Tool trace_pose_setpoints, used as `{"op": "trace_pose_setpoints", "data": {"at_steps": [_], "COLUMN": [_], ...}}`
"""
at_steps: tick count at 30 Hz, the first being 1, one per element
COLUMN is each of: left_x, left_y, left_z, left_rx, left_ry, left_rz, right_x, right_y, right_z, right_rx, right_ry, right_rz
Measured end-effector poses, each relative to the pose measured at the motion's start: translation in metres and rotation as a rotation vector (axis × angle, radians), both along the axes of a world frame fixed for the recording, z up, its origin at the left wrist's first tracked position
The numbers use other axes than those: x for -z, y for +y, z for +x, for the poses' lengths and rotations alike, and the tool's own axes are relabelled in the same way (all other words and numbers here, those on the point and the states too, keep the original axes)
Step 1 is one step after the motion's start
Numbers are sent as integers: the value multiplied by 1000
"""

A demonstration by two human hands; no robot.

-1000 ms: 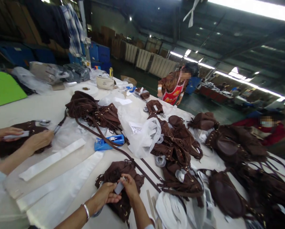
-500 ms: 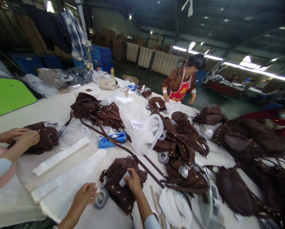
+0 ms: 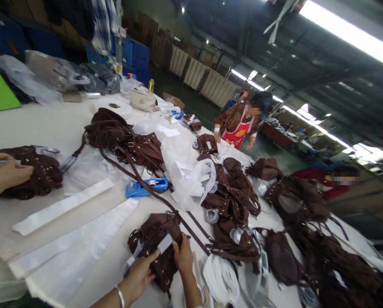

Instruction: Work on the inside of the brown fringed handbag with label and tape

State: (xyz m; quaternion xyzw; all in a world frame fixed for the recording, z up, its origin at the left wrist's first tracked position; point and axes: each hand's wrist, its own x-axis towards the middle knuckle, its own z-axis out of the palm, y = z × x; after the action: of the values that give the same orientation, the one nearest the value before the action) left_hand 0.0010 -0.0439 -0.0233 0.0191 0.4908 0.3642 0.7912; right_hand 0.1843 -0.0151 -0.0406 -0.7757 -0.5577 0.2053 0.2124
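A dark brown bag [image 3: 155, 224] with gold eyelets and fringe lies on the table right in front of me. My left hand [image 3: 141, 270] is at its lower left, thumb and fingers closed on the end of a small pale strip [image 3: 164, 243]. On the bag's right side rests my right hand [image 3: 183, 256], its fingertips bent against the brown material beside the strip. Whether those fingers grip anything is hidden. Clear wrapping [image 3: 134, 256] shows at the bag's left edge.
Another person's hands [image 3: 8, 173] work on a brown bag at the left. A blue tape dispenser [image 3: 146, 187], white strips [image 3: 63, 206], a white coil [image 3: 221, 279] and several brown bags [image 3: 231, 192] surround the work spot. A person in a red apron [image 3: 238, 132] stands across the table.
My left hand has moved right, from beside the wrapping onto the bag and the pale strip. My right hand has shifted slightly off the strip. The view has tilted and turned.
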Motion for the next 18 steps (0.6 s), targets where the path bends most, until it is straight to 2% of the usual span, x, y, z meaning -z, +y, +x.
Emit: {"op": "trace_pose_setpoints", "data": {"at_steps": [3,7,8,10,11,13,15,18], "left_x": [5,13,13,11,9,4,1,2], "left_y": [16,30,32,35,36,36,35,32], "left_z": [4,-31,-42,-58,-63,-67,-67,-66], "left_rx": [-78,-30,2,88,134,184,198,211], "left_ry": [24,191,224,241,237,219,235,277], "left_rz": [41,130,187,305,351,393,407,400], "right_x": [3,-9,-14,-22,-24,-23,-18,-13], "right_y": [-10,-28,-32,-38,-40,-42,-42,-34], "right_z": [-3,-10,-14,-26,-33,-46,-56,-60], "right_rx": [-2,-107,-110,-120,-169,-391,-641,-806], "right_ry": [13,80,50,-86,-163,-270,-318,-360], "right_rz": [-38,-179,-167,-39,41,121,92,25]}}
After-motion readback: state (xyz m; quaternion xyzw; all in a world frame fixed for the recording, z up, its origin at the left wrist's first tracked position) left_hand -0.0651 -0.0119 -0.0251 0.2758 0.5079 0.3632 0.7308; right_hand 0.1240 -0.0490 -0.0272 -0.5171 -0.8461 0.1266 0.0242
